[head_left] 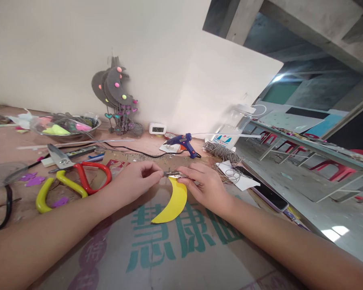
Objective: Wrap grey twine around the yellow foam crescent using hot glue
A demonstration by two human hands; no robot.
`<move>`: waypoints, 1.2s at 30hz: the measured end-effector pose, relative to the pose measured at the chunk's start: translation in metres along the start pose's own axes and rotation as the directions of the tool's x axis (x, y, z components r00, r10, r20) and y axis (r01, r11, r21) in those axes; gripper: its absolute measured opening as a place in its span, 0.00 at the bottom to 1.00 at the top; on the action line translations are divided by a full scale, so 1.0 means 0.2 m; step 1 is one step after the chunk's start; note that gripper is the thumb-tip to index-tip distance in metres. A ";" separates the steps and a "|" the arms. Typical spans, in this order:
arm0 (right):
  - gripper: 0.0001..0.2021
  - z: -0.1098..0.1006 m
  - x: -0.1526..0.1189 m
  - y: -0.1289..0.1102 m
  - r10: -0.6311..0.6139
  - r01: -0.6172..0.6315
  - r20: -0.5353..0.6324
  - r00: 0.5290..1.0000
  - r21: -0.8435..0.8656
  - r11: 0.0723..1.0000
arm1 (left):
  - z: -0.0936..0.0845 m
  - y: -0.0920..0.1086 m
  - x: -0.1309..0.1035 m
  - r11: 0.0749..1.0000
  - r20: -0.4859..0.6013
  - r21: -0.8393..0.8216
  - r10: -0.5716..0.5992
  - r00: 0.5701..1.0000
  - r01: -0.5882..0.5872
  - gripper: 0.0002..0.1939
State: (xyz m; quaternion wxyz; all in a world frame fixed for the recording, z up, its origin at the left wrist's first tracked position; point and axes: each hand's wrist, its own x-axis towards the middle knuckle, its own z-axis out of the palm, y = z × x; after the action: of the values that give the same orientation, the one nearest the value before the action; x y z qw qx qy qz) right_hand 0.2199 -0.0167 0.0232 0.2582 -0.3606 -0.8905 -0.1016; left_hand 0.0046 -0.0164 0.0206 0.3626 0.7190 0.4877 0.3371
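Observation:
A yellow crescent cutout [174,204] hangs or lies over the printed cardboard [157,257], its upper end beneath a small greyish strip [176,174]. My right hand [204,185] is closed on that strip, fingers on top and thumb near the yellow piece. My left hand [139,179] has its thumb and index finger pressed together at the strip's left end; the strip's exact nature is too small to tell. Just beyond the hands lies a blue glue gun [184,143]. Scissors with red and yellow handles [98,177] rest left of my left hand.
Grey crescent ornaments [116,86] lean at the wall. A bowl of felt pieces [68,129] stands back left, a white clock [157,129] at the back. Right are grey twine [220,151], white paper [240,177] and a phone [272,195] near the table edge.

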 end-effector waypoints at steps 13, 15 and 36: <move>0.13 0.01 0.00 0.02 0.005 -0.005 0.013 1.000 0.037 0.999 | 0.00 -0.01 0.00 1.000 0.013 -0.017 0.005 1.000 -0.005 0.12; 0.13 0.01 0.00 0.01 0.015 -0.016 0.007 1.000 0.047 0.999 | 0.01 0.00 0.00 1.000 0.010 -0.029 0.005 1.000 -0.005 0.13; 0.13 0.00 0.00 0.01 0.015 -0.015 0.009 1.000 0.003 1.000 | 0.00 0.00 -0.01 0.997 -0.005 0.055 0.056 0.998 -0.056 0.13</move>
State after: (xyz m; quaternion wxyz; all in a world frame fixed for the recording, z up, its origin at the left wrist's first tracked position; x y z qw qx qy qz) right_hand 0.2208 -0.0160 0.0236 0.2555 -0.3675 -0.8890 -0.0965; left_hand 0.0045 -0.0181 0.0194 0.3315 0.7410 0.4777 0.3360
